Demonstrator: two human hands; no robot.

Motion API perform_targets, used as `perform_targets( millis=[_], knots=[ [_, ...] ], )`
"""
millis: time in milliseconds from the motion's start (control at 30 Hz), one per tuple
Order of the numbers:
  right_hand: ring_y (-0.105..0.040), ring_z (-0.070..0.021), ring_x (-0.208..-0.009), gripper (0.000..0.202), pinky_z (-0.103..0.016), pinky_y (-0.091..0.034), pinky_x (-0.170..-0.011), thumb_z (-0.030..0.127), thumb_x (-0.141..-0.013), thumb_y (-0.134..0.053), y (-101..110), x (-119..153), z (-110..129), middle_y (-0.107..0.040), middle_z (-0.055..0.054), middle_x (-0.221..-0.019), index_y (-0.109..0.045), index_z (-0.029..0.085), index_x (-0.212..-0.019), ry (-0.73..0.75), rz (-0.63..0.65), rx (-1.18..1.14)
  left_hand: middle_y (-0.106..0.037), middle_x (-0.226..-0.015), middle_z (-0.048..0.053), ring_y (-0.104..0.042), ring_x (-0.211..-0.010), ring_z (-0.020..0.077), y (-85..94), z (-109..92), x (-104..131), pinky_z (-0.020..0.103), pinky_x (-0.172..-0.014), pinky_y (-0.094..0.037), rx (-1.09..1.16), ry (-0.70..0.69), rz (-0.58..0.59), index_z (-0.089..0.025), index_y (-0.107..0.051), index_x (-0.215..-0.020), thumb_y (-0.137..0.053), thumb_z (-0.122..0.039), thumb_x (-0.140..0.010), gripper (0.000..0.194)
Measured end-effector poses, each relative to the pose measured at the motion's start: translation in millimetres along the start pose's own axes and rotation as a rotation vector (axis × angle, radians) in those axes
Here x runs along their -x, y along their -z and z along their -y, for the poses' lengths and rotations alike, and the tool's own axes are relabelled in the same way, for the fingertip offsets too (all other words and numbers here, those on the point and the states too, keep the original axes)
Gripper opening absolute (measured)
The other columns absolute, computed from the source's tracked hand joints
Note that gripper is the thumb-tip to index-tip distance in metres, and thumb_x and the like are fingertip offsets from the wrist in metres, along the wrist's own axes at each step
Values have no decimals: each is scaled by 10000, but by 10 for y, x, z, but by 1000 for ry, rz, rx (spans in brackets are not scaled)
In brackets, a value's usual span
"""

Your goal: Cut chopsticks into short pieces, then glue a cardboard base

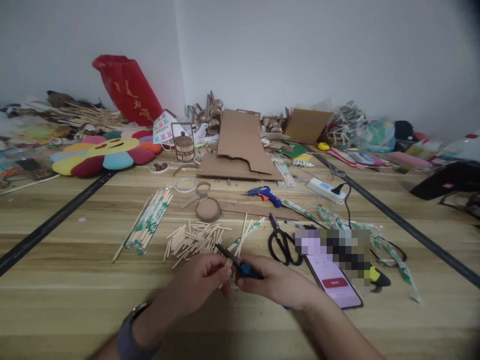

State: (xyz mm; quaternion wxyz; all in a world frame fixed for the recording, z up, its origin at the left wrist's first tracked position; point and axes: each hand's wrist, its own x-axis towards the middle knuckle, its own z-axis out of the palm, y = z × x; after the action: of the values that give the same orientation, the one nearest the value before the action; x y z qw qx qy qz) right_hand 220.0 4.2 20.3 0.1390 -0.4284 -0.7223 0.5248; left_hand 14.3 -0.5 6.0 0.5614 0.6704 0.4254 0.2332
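My left hand (208,272) is closed, pinching a thin wooden stick (228,264) between thumb and fingers. In my right hand (268,280) is a hand cutter (234,259) with dark blades and blue-and-black handles; its blades lie across the stick by my left fingertips. Just beyond both hands is a loose pile of short cut wooden sticks (195,240). A few longer sticks (245,230) and a green-printed wrapper lie to the pile's right. Black-handled scissors (283,242) rest right of these, beside a lit phone (333,280).
Wrapped chopsticks (150,220) lie left. Behind the pile are a round woven-edged coaster (208,209), a tape roll (185,185) and a blue glue gun (264,194). Farther back stand cardboard (240,140), a small stick-built bucket (184,148) and a flower cushion (112,152). A power strip (326,190) sits right.
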Motion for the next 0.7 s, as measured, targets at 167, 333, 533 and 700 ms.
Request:
perform_targets(
  millis=[167, 333, 533, 700],
  knots=[
    [-548, -183, -838, 183, -280, -430, -772, 255, -799, -584, -7, 1, -2, -630, -14, -882, -649, 163, -943, 33, -7, 28, -681, -664, 1, -562, -648, 159, -1, 15, 2, 242, -626, -360, -10, 0, -3, -179, -660, -735, -471, -433, -896, 355],
    [-532, -169, -798, 165, -263, -416, -740, 207, -787, -575, -25, -23, -41, -613, 1, -849, -647, 170, -931, 55, -32, 55, -678, -646, 2, -553, -635, 160, -3, 15, 4, 246, -620, -359, -12, 6, -4, -182, -661, -743, -469, -419, -892, 340],
    [-528, -147, -726, 118, -227, -393, -663, 148, -788, -537, -103, -38, -43, -605, 18, -782, -634, 176, -851, 60, -92, 107, -667, -655, 15, -565, -664, 175, -6, 31, 1, 257, -639, -369, -42, -7, -15, -188, -654, -684, -460, -421, -892, 368],
    [-510, -146, -694, 101, -228, -372, -637, 160, -793, -546, -150, -44, 17, -594, 11, -746, -638, 169, -833, 21, -158, 167, -663, -660, 15, -574, -671, 179, 1, 48, 6, 263, -643, -374, -66, 5, -22, -189, -641, -686, -443, -417, -904, 373]
  ],
)
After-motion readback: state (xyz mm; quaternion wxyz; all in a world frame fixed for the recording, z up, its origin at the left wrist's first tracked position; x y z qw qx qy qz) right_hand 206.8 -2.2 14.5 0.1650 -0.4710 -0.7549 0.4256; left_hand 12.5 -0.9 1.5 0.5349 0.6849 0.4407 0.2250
